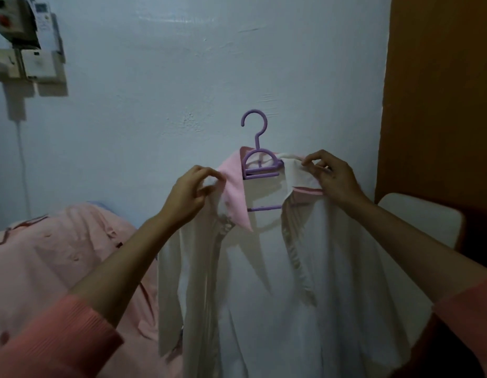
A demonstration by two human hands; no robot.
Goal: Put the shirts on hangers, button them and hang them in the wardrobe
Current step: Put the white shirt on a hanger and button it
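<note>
A white shirt (pixel 267 282) with a pink collar (pixel 235 197) hangs open on a purple plastic hanger (pixel 257 159), held up in front of the pale wall. Its front is unbuttoned and the hanger's lower bar shows through the gap. My left hand (pixel 192 195) pinches the shirt at the left shoulder, just beside the collar. My right hand (pixel 331 177) grips the right side of the collar and shoulder. The hook is free, caught on nothing.
A pink cloth (pixel 59 255) lies spread over a bed at lower left. The orange-brown wardrobe side (pixel 438 91) rises on the right, with a white chair back (pixel 422 216) in front of it. Electrical boxes (pixel 27 42) are mounted on the wall at upper left.
</note>
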